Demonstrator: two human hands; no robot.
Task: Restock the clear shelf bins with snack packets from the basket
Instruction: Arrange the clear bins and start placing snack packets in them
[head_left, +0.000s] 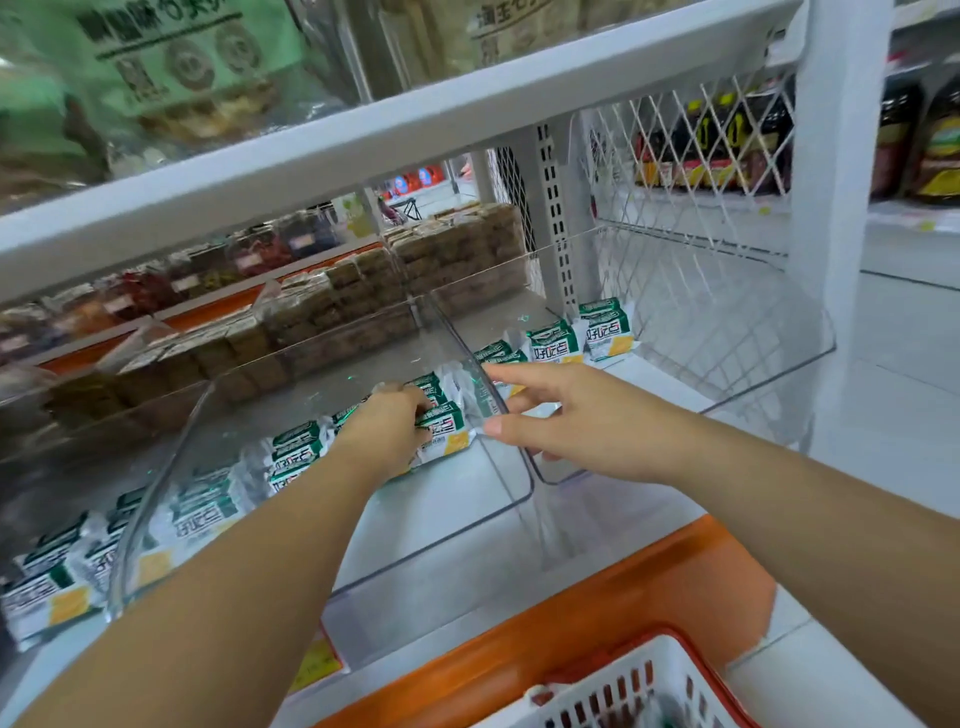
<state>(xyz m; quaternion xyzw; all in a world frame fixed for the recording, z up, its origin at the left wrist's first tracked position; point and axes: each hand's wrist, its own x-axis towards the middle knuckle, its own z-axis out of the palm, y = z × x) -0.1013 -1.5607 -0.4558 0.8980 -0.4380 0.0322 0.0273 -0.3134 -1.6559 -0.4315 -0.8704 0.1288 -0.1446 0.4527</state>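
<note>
Green-and-white snack packets (298, 449) lie in a row inside the middle clear bin (483, 512). My left hand (387, 426) reaches into that bin and grips a packet (451, 434) at the row's right end. My right hand (576, 415) is over the right clear bin (769, 374), fingers spread and straight, its thumb touching the divider wall between the two bins. More packets (605, 327) stand at the back of the right bin. The white basket (634, 686) with an orange rim sits at the bottom edge, its contents blurred.
A further bin at the far left holds more packets (47, 587). Brown packaged snacks (363, 291) fill the far side of the shelf. An upper shelf board (363, 135) hangs close overhead. Dark bottles (717, 140) stand behind mesh at the right. An orange shelf edge (597, 608) runs below.
</note>
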